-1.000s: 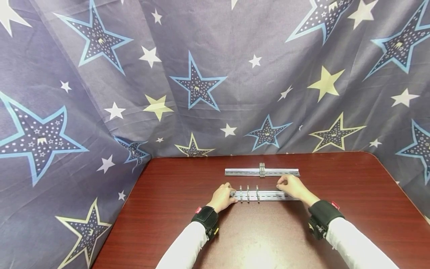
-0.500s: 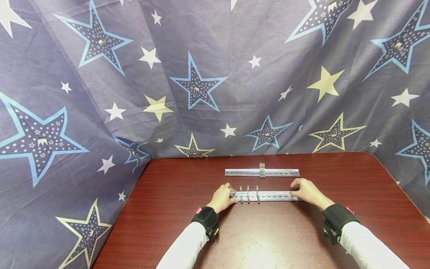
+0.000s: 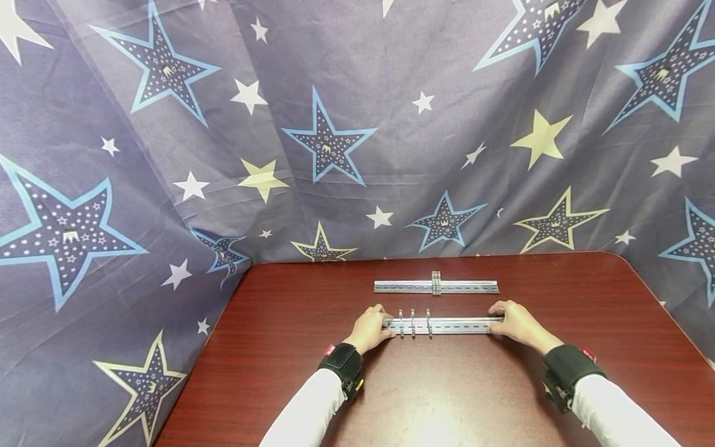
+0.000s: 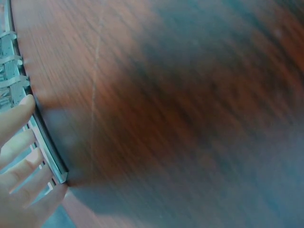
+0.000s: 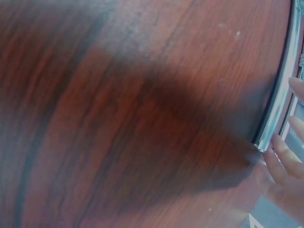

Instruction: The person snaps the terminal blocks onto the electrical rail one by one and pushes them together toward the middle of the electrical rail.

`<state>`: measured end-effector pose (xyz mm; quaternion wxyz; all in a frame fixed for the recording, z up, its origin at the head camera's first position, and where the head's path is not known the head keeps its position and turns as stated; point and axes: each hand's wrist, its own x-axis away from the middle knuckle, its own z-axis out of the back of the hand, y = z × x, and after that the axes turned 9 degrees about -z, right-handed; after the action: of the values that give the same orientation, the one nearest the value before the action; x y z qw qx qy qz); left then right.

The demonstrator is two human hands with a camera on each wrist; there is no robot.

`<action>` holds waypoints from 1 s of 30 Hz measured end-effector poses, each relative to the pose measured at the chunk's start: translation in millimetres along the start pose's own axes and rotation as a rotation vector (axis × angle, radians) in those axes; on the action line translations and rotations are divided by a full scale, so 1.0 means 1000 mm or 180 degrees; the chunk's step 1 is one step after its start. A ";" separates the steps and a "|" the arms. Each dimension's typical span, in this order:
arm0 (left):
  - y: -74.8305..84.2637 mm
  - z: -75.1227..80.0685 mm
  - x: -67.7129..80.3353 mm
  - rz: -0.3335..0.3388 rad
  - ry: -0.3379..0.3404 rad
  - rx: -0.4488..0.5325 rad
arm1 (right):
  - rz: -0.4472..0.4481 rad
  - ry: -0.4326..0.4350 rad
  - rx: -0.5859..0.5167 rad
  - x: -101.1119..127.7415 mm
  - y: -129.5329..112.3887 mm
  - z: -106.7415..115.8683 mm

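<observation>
Left hand, right hand pinch near rail ends; clips clear only overhead.

head light: bright, even from above; I see soft glare on the desk near edge
head edges: wide-angle bending at corners
wrist views: blurred, smeared wood grain
shadows: dark patches under hands on both wrist views

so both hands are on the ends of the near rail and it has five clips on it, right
Not five. The head view shows three clips on the near rail. The rest holds: the left hand is on its left end and the right hand on its right end.
</observation>
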<state>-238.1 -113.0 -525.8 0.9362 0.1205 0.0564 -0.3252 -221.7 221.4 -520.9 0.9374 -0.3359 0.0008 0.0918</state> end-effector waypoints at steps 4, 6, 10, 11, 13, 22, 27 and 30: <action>-0.001 -0.001 0.000 0.0004 -0.0010 0.0021 | -0.0002 0.0020 0.0036 0.001 0.000 -0.002; -0.001 -0.001 0.000 0.0016 -0.0025 0.0026 | 0.0035 0.0040 0.0066 0.002 0.000 -0.003; -0.001 0.000 -0.001 0.0055 -0.0090 0.0041 | 0.0144 0.0139 0.0144 0.002 0.001 -0.005; -0.001 0.000 -0.002 0.0063 -0.0110 0.0044 | 0.0166 0.0163 0.0179 0.002 0.001 -0.005; -0.002 0.001 -0.003 0.0065 -0.0150 0.0062 | 0.0190 0.0208 0.0235 0.001 0.002 -0.007; 0.001 0.008 -0.009 0.0218 -0.0124 0.0070 | 0.0138 0.0237 0.0328 0.000 0.005 -0.011; 0.008 0.012 -0.014 0.0244 0.0219 -0.0061 | 0.0130 0.0211 0.0264 0.001 0.007 -0.011; 0.014 0.015 -0.019 0.0132 0.0419 0.0052 | 0.0120 0.0197 0.0234 0.002 0.008 -0.012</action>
<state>-243.8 -95.0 -505.0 0.9360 0.1503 0.1127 -0.2975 -220.0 220.3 -534.9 0.9467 -0.3039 0.0394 0.0989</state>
